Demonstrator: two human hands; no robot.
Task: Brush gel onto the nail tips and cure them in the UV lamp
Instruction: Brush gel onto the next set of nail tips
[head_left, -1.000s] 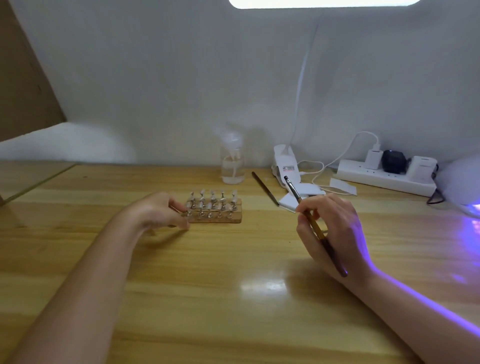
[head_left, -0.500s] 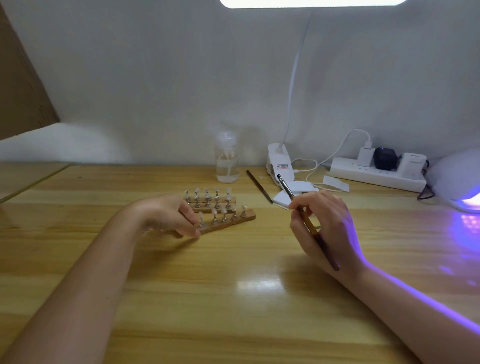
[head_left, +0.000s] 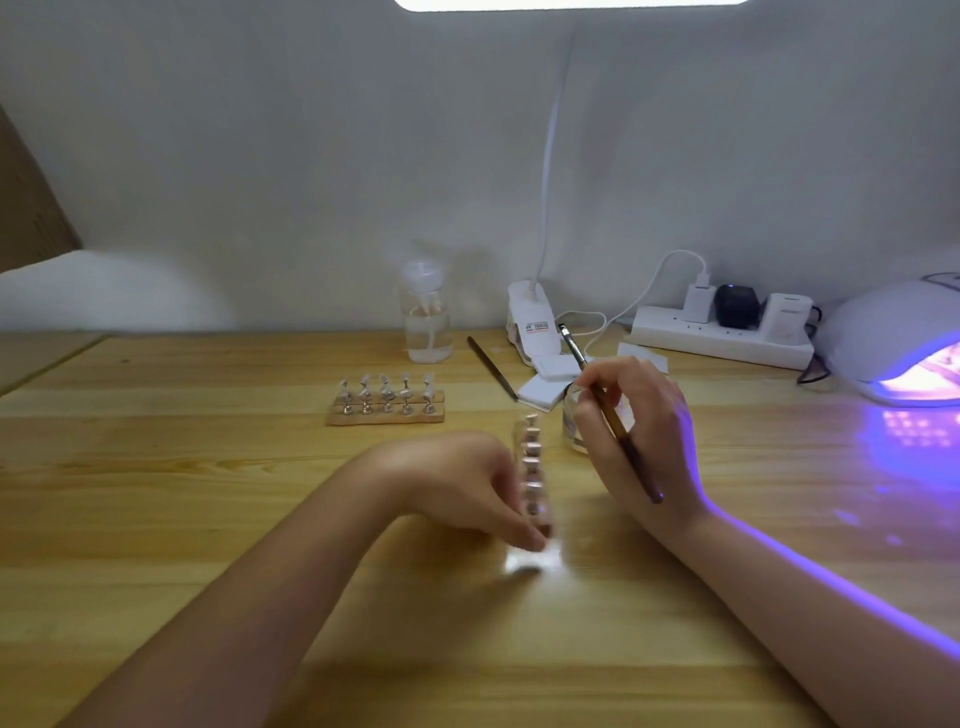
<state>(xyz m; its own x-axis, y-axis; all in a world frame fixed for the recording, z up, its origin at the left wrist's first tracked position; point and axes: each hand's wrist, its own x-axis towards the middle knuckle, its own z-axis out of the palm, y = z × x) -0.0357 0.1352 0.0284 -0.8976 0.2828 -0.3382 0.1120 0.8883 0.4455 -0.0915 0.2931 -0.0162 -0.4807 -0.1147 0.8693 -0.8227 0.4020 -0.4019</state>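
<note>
Wooden strip: the left hand pinches a narrow strip of nail tips by its near end, lifted and blurred, between the two hands.
Brush hand: the right hand grips the brush like a pen, bristle end pointing up and away.
Doing it well: my judgement is that the strip should settle flat and be steadied by its wood, fingers clear of the tips, before the brush comes down; load lightly, then stroke each tip from base to edge.
Glass jar: a small clear jar sits just beyond the right hand, partly hidden; its contents cannot be made out.
Second strip: more nail tips stand on a wooden holder farther back on the table.
Pump bottle: a clear bottle near the wall holds colourless liquid, roughly half full.
UV lamp: the lamp at far right glows violet; what its opening holds cannot be told.
</note>
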